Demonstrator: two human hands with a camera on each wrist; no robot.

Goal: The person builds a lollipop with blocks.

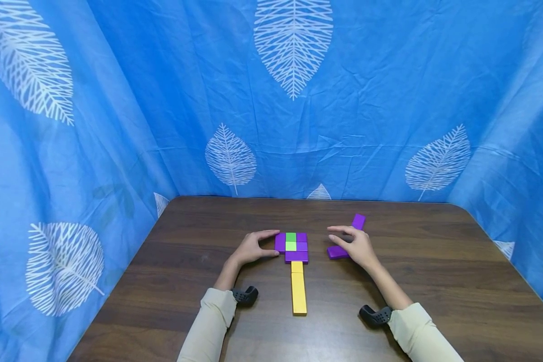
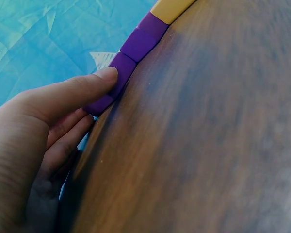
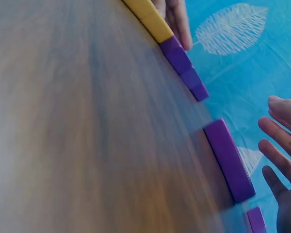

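A flat cluster of purple and green blocks (image 1: pixel 291 246) lies mid-table, with a yellow bar (image 1: pixel 298 293) running from it toward me. My left hand (image 1: pixel 253 247) touches the cluster's left purple block (image 2: pixel 117 77) with thumb and fingertips, the fingers nearly straight. My right hand (image 1: pixel 355 244) hovers open over a loose long purple block (image 1: pixel 337 252), fingers spread (image 3: pixel 281 145) and apart from the long purple block (image 3: pixel 229 160). Another purple block (image 1: pixel 358 221) lies just beyond that hand.
The dark wooden table (image 1: pixel 434 281) is walled on three sides by a blue leaf-print cloth (image 1: pixel 298 100). Black wrist camera mounts (image 1: pixel 246 295) sit at both cream sleeves.
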